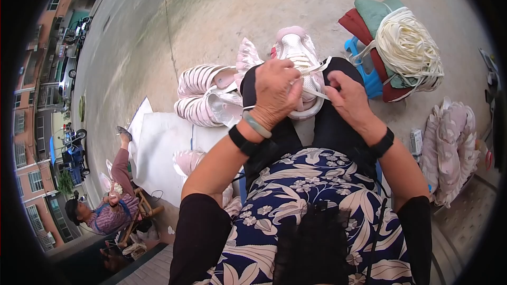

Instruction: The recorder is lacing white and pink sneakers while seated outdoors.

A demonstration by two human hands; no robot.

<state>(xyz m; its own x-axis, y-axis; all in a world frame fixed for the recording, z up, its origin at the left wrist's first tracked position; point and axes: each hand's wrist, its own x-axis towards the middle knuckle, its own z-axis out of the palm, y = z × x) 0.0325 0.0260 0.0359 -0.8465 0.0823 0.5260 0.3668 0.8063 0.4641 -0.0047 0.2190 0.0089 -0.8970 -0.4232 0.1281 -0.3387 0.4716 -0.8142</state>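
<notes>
Between my knees lies a white and pale pink sneaker upper (297, 47), its toe end pointing away from me. A flat cream shoelace (318, 67) runs across its eyelet area. My left hand (277, 88), with a bangle and a black band at the wrist, is closed on the lace over the left side of the upper. To the right, my right hand (348, 99) pinches a stretch of the same lace between thumb and fingers, just off the upper's edge. The fingers of the left hand partly cover the upper's middle.
Nested uppers (203, 92) lie left of my knees beside a white sheet (158, 150). At right, a bundle of cream laces (406, 45) rests on red and green cushions over a blue stool (372, 76). More pink uppers (451, 150) are heaped nearby. Another person (113, 211) sits far left.
</notes>
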